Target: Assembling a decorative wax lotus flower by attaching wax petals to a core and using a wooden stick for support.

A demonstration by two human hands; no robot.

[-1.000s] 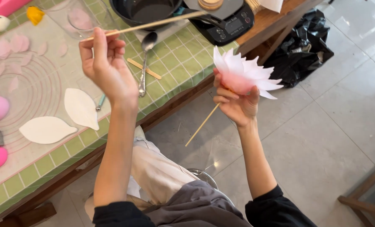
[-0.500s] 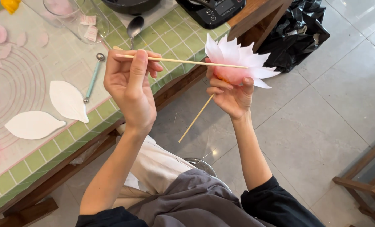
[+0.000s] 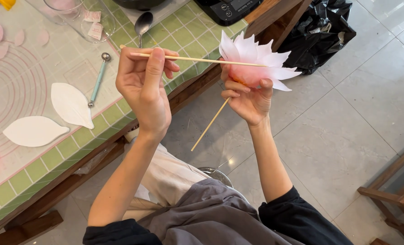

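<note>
My right hand [image 3: 247, 97] grips a pink-and-white petalled flower [image 3: 256, 63] from below; its wooden stick stem [image 3: 209, 124] slants down to the left. My left hand [image 3: 144, 86] pinches a thin wooden skewer [image 3: 202, 60] and holds it level, with its tip reaching into the flower's petals. Both hands are off the table's edge, over the floor and my lap.
The green-tiled table [image 3: 57, 154] carries a translucent mat [image 3: 20, 90] with two white leaf-shaped cut-outs [image 3: 70, 104] [image 3: 33, 130], a ball-tipped tool [image 3: 97, 79], a spoon [image 3: 143, 23], a glass bowl [image 3: 82, 20] and pink pieces. A black bag [image 3: 317, 36] lies on the floor.
My left hand has brought the skewer from over the table across to the right, and its tip now lies in the flower. The flower has stayed in my right hand.
</note>
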